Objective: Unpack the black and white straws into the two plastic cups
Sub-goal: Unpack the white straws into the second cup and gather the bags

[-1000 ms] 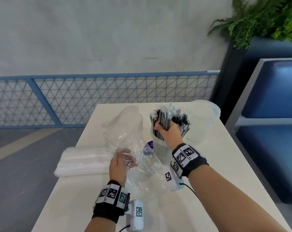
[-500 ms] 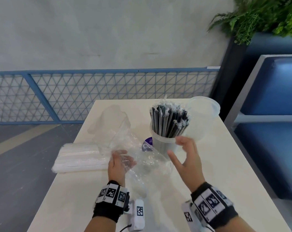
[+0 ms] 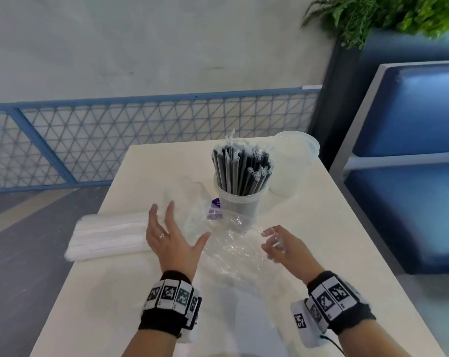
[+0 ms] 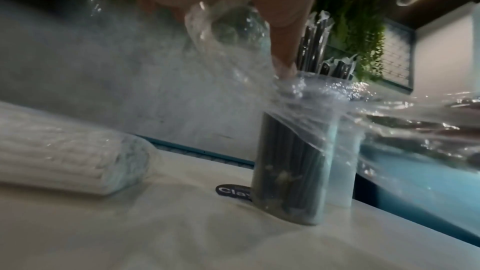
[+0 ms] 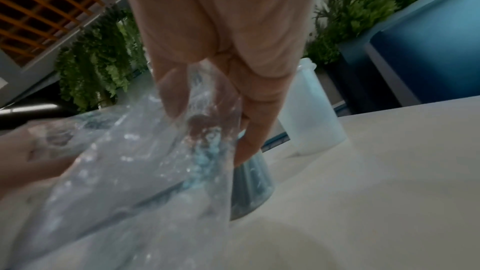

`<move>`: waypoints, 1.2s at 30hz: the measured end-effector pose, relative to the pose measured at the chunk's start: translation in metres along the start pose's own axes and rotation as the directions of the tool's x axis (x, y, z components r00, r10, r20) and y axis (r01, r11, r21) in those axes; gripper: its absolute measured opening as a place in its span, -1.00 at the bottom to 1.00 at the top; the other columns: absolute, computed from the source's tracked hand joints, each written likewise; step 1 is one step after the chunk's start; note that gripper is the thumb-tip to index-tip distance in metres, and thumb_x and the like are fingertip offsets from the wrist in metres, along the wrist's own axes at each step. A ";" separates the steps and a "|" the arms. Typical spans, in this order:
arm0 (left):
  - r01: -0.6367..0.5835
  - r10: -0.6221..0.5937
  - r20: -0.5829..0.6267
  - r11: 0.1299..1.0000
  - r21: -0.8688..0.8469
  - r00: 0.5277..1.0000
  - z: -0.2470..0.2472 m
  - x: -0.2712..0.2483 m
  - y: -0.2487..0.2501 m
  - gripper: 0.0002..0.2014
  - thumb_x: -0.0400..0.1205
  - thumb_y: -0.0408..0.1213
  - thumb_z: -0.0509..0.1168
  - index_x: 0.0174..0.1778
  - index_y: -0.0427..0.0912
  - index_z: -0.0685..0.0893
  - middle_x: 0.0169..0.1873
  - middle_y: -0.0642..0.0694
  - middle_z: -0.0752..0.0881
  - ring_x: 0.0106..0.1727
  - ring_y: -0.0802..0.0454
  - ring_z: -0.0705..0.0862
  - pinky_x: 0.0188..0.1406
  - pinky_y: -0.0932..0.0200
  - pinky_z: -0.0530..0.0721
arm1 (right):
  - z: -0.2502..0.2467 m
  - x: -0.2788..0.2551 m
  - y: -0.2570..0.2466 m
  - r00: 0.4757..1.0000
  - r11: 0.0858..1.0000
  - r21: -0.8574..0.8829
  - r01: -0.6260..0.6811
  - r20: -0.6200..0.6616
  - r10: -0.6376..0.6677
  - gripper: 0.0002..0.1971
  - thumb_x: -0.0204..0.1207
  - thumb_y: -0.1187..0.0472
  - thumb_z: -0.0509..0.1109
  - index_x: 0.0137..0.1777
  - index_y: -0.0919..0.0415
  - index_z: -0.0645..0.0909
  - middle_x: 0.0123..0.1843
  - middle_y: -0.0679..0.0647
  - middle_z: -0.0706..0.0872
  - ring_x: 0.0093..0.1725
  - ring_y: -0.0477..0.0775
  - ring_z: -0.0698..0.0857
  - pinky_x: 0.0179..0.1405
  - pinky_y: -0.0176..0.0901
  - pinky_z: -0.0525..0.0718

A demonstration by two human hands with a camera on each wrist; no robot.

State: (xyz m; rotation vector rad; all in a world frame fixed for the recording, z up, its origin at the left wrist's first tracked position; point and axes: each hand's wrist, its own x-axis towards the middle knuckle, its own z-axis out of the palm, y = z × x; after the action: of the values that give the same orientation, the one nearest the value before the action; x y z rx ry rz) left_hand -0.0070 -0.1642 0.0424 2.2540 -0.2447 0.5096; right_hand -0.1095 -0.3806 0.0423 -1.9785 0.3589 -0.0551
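The right hand (image 3: 282, 247) pinched the near right edge of a crumpled clear plastic bag (image 3: 228, 246) between thumb and fingers. The left hand (image 3: 173, 238) was spread open with straight fingers over the bag's left side; whether it actually touched the film I could not tell. The bag lay slack on the counter (image 3: 308, 253) between the two hands, its far end blurred and hard to trace.

Just beyond the bag stood a clear plastic cup (image 3: 240, 206), upright and packed with black straws (image 3: 242, 167), each in its own clear wrapper. A second plastic cup (image 3: 294, 161), with nothing visible inside, stood just to the right and a little farther off. Near the left edge of the counter lay a sealed pack of white straws (image 3: 110, 235) on its side.

A small purple label (image 3: 215, 210) sat beside the filled cup's base. From the left wrist view it showed white letters reading "Cla", the rest hidden behind the cup. Both wrists wore black bands carrying square black-and-white markers (image 3: 169, 293). Behind the counter ran a blue mesh railing (image 3: 115, 140), with a blue bench (image 3: 411, 176) to the right.
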 end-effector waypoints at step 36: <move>-0.141 -0.002 0.516 0.961 0.238 0.856 0.053 -0.002 0.051 -0.57 0.61 -0.28 0.25 0.41 -0.14 0.42 0.34 -0.18 0.47 0.28 -0.12 0.55 0.33 0.01 0.47 | -0.022 0.010 0.077 0.798 0.516 -0.780 -0.355 0.034 0.602 0.14 0.23 -0.52 0.25 0.54 -0.21 -0.49 0.59 0.02 -0.60 0.55 0.52 -0.45 0.40 0.67 0.10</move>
State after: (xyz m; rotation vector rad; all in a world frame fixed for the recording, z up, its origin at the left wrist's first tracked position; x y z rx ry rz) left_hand -0.0104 -0.2377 0.0437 2.6258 -0.5599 -0.0465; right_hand -0.1215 -0.4319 -0.0187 -2.5563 0.8297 0.9097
